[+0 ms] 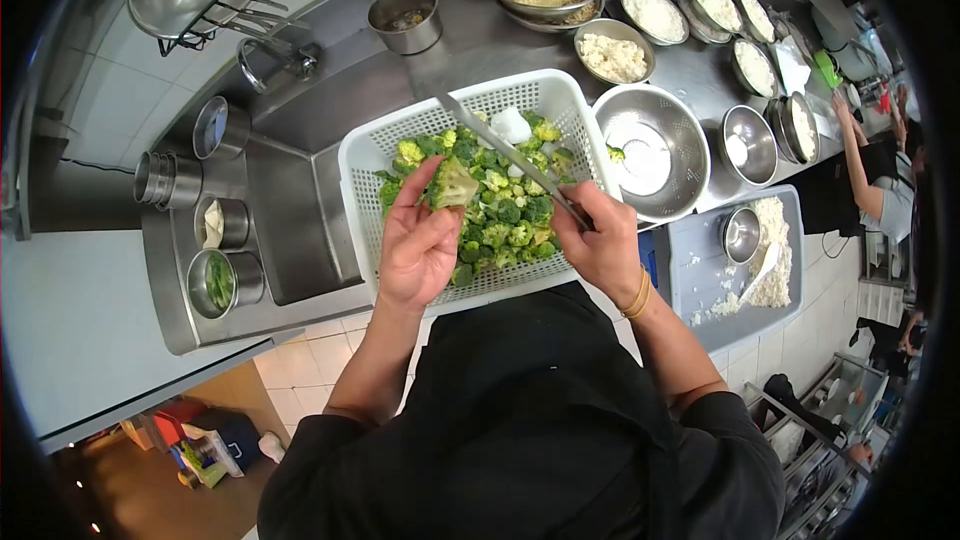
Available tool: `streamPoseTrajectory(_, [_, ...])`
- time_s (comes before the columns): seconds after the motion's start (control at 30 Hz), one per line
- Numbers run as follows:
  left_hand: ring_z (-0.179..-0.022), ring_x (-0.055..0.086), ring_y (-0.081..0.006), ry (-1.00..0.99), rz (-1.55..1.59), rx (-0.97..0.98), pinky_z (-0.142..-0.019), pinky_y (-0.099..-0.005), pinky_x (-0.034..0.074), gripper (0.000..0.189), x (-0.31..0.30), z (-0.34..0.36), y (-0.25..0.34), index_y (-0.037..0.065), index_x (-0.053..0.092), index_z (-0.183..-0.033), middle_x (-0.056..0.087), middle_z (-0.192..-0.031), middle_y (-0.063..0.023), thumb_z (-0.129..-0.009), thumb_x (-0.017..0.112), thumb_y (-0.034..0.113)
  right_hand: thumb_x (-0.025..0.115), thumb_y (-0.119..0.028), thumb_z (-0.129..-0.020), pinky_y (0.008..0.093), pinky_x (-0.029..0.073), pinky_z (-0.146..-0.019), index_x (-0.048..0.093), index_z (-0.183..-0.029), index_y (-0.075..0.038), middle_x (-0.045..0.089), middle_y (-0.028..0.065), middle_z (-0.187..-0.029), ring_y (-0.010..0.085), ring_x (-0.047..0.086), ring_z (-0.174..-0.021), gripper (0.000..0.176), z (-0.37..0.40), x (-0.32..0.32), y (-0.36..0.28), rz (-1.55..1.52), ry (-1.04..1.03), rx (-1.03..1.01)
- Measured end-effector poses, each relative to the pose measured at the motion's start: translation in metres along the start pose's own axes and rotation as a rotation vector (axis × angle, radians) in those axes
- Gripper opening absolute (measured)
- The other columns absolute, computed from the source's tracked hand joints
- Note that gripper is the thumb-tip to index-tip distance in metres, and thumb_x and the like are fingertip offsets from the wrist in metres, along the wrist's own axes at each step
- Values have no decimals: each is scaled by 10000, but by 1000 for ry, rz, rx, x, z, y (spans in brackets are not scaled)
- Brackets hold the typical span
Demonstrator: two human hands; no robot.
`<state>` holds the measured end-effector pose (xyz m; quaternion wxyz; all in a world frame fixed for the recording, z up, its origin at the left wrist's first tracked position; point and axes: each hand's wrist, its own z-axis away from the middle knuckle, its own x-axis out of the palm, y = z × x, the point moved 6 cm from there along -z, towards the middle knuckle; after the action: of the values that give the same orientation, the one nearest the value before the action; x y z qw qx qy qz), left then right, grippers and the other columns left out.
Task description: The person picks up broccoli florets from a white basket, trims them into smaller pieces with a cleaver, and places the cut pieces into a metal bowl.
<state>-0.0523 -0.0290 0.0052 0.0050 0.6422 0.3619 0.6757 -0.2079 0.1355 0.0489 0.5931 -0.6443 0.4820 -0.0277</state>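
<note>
Broccoli floret (452,183) pinched in left hand (418,252), knife (510,153) toward 10 o'clock gripped in right hand (608,248), over basket (550,93), probably to catch bits.

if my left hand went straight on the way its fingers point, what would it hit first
Likely the knife, its blade crossing just ahead of your left hand and the floret. Depth is unclear, so it might pass under the blade.

i can read no text, label, brand, number or sign on or around the white basket (357,215).
</note>
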Motion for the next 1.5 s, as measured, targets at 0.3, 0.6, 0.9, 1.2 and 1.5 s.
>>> streamPoseTrajectory(0.3, [-1080, 665, -182, 157, -395, 48, -896, -306, 578, 424, 30, 0, -2, 21, 557, -1374, 667, -1209, -109, -989, 662, 165, 717, 33, -588, 398, 467, -524, 647, -1038, -3, 544, 101, -717, 301, 592, -593, 457, 7, 2, -50, 114, -85, -427])
streamPoseTrajectory(0.6, [-1030, 717, -230, 229, -405, 38, -918, -385, 605, 528, 24, 7, -1, 31, 536, -1402, 705, -1182, -159, -916, 739, 46, 680, -41, -687, 327, 474, -502, 625, -976, -42, 476, 28, -707, 175, 571, -592, 294, 10, 3, -79, 219, -36, -598])
streamPoseTrajectory(0.9, [-1073, 695, -218, 291, -443, 36, -939, -376, 581, 482, 28, 11, -5, 34, 555, -1361, 694, -1210, -149, -912, 727, 7, 715, -62, -653, 362, 457, -495, 629, -1021, 30, 464, 54, -695, 225, 566, -578, 389, 13, 1, -80, 200, -38, -643])
streamPoseTrajectory(1.2, [-1094, 681, -199, 330, -485, -9, -953, -356, 569, 486, 25, 11, -3, 26, 563, -1351, 684, -1232, -136, -899, 741, 6, 692, -58, -697, 352, 445, -483, 639, -1012, 23, 456, 44, -688, 205, 555, -566, 330, 13, -3, -81, 252, -18, -654])
streamPoseTrajectory(1.5, [-1080, 685, -192, 283, -510, 37, -944, -358, 571, 441, 23, 9, -4, 22, 599, -1318, 692, -1216, -134, -903, 748, 32, 688, -74, -707, 357, 438, -477, 640, -1010, 20, 444, 51, -683, 210, 551, -561, 322, 11, -3, -77, 238, -33, -639])
